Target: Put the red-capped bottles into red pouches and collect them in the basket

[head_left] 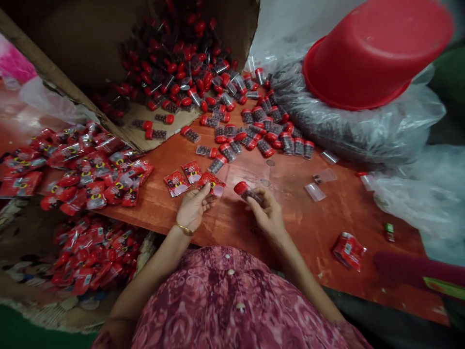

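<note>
My left hand (193, 207), with a bangle at its wrist, pinches a small red printed packet (213, 184) near the table's middle. Two more red packets (177, 183) lie flat just beyond that hand. In my right hand (267, 209) is a small clear bottle (247, 191) with a red cap and dark contents, its cap tilted toward the packet. Bottle and packet are apart. Beyond my hands, several similar capped bottles (227, 151) lie loose on the reddish table (232, 218).
A cardboard box (72, 43) on its side spills bottles. Filled red packets (98, 169) heap at left, with more in a lower carton (94, 257). A red tub (378, 53) sits upside down on a clear plastic bag (337, 131). Empty clear tubes (315, 192) lie at right.
</note>
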`<state>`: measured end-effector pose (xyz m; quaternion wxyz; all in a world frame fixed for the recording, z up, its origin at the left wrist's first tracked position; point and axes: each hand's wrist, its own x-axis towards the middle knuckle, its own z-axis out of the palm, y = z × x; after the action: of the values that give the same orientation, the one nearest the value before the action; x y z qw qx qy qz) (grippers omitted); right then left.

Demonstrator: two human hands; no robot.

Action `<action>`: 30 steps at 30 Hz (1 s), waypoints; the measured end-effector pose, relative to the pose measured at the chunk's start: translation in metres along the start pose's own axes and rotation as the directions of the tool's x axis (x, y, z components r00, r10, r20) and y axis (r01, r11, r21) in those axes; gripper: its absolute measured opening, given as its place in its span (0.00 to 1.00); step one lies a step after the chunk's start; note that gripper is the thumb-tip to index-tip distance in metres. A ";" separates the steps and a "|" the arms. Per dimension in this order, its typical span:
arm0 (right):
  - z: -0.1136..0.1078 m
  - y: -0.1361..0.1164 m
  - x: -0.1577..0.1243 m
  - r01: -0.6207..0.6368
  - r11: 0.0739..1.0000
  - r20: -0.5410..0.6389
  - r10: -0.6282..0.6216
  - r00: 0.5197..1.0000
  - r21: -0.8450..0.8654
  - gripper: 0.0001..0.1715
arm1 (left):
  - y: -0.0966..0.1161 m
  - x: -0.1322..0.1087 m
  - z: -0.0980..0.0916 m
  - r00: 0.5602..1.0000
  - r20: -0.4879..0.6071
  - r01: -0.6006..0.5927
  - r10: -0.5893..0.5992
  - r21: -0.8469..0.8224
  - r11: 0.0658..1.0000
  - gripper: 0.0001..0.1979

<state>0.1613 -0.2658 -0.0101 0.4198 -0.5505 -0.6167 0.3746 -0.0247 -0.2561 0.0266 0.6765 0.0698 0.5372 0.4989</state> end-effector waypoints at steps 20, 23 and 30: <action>0.007 -0.028 -0.016 -0.010 0.985 0.067 -0.001 0.998 0.170 0.07 | -0.015 -0.002 0.000 0.956 0.165 -0.277 0.243 0.230 0.933 0.18; 0.013 -0.026 -0.018 -0.065 0.967 0.051 0.054 0.997 0.245 0.08 | -0.017 -0.003 0.005 0.947 0.178 -0.297 0.268 0.164 0.941 0.16; 0.017 -0.025 -0.015 -0.122 0.933 0.064 0.106 0.992 0.339 0.12 | -0.028 -0.004 0.012 0.957 0.207 -0.220 0.201 0.073 0.973 0.15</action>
<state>0.1366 -0.2831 0.0053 0.4728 -0.4954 -0.5183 0.5122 0.0022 -0.2673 0.0164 0.6656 0.2084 0.4797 0.5324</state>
